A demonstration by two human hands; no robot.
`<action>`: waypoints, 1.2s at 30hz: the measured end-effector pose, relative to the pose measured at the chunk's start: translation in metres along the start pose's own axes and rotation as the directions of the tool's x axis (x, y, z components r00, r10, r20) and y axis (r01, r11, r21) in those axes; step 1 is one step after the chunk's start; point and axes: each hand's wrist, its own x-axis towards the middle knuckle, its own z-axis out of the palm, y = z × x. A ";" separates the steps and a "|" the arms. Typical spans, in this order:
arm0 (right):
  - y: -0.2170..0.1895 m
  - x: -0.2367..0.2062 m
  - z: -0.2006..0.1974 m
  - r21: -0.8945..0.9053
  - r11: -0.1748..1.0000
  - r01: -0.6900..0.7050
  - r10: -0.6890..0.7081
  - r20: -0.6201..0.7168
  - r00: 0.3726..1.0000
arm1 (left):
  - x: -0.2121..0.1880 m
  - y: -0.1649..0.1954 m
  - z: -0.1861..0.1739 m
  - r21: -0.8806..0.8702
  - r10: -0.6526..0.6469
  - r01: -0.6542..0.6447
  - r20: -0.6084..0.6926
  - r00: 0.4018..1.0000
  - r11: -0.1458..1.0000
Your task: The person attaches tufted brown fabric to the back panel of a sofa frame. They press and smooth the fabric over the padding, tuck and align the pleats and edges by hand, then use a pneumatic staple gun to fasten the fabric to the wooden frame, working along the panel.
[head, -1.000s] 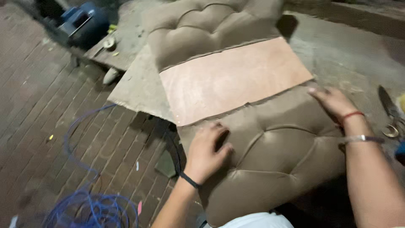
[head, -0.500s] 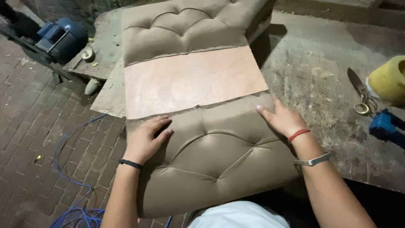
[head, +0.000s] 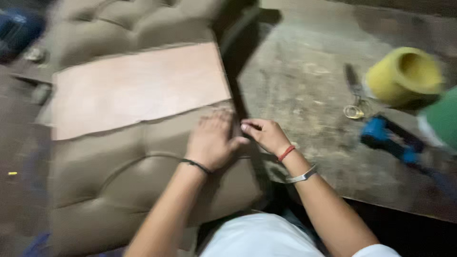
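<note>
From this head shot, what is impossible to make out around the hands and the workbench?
- Head view, motion blur: whether the right hand pinches the tufted brown upholstered panel edge.
- Palm of left hand: hidden, pressed on panel.
- Blue tool: type unclear, blurred.
- Green object: cut off by right edge.
- Scissors: blades smeared.

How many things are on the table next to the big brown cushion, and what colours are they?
Yellow: 1, a foam roll
Blue: 1, a blue-handled tool
Dark metal with pale loops: 1, a pair of scissors
Total: 3 on the worn table; a green thing at the right edge is too blurred to count.
</note>
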 end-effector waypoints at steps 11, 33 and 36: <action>0.328 -0.048 -0.285 -0.520 0.641 -0.565 0.534 -0.226 0.815 | 0.032 0.051 0.035 0.016 -0.350 0.369 -0.279 0.894 0.929; -0.020 0.123 -0.191 -0.217 0.974 -0.066 0.181 0.570 0.801 | 0.021 0.009 0.026 -0.067 -0.439 0.460 -0.444 0.781 0.885; -0.141 0.153 -0.148 -0.508 0.823 0.254 0.180 0.657 0.732 | 0.024 0.017 0.021 -0.081 -0.436 0.453 -0.466 0.770 0.888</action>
